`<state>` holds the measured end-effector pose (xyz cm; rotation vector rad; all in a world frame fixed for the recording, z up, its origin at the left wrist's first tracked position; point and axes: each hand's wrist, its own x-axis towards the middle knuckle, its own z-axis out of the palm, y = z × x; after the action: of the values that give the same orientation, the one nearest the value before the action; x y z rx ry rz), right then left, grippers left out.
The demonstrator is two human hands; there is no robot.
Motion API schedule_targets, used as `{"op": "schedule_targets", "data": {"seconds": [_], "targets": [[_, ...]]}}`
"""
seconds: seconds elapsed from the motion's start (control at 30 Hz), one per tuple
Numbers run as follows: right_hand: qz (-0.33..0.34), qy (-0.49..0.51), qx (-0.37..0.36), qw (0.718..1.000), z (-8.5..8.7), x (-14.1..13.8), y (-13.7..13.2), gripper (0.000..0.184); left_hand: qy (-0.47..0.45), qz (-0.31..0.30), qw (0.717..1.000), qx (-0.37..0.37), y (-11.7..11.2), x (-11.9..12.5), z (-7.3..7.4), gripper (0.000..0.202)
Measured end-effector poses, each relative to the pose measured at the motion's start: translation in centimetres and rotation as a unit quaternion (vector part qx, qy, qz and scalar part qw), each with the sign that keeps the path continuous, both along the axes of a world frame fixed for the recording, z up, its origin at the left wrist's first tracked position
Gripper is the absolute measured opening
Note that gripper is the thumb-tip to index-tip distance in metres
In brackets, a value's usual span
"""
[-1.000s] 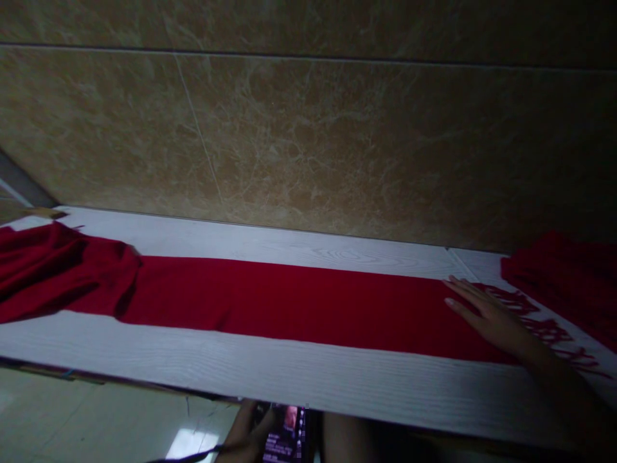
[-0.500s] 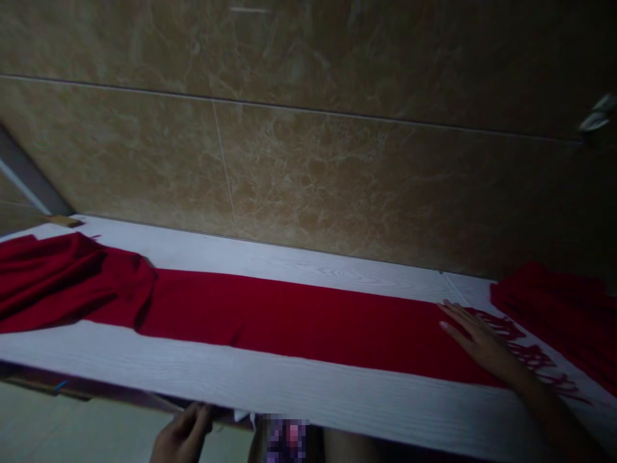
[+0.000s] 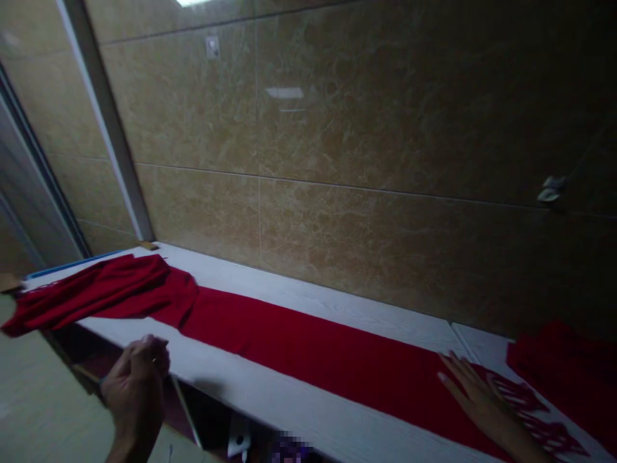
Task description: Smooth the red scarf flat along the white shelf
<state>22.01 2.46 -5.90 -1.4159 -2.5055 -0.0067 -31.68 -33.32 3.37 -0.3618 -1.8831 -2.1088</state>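
**Right hand flat on a long red scarf, left hand raised at the surface's edge**

A long red scarf (image 3: 308, 347) lies stretched along a white wood-grain surface (image 3: 270, 392) that runs against a tan tiled wall (image 3: 337, 212). The scarf serves as the landmark here. Its far left end is bunched into loose folds (image 3: 101, 292) and hangs a little past the corner of the surface; its right end finishes in a fringe (image 3: 525, 411) spread over the white top.

The right hand (image 3: 475, 399) rests on the scarf just before the fringe, palm down, fingers straight and spread, so its grip is open and closes on nothing. The left hand (image 3: 137, 376) is raised in front of the scarf's near side, close to the bunched end, above the near edge of the surface. It does not touch the cloth. Its fingers are curled inward in a loose fist, and whether they hold anything cannot be told in the dim light.

Beyond the fringe, to the right of the scarf, a second heap of red cloth (image 3: 569, 373) lies on the surface. A metal door frame (image 3: 110, 128) stands past the scarf's bunched end.
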Motion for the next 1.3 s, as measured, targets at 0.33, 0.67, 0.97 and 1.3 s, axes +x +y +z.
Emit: {"op": "schedule_targets", "data": {"seconds": [0.33,0.67,0.97,1.3], "targets": [[0.121,-0.038,0.084,0.988,-1.9,1.8,-1.2,0.05,0.204,-0.225,0.8,-0.517,11.3,-3.0,0.5,0.06],[0.145,-0.033,0.039,0.988,-1.1,3.5,-2.3,0.044,0.236,-0.288,0.642,-0.67,9.4,-4.6,-0.3,0.07],[0.013,-0.022,-0.043,0.999,3.7,-0.5,-4.1,0.062,0.263,-0.284,0.637,-0.666,11.3,-4.6,0.9,0.07],[0.076,0.009,-0.09,0.993,8.2,-20.8,-9.6,0.071,0.391,-0.474,0.58,-0.534,19.1,7.5,0.7,0.064]]}}
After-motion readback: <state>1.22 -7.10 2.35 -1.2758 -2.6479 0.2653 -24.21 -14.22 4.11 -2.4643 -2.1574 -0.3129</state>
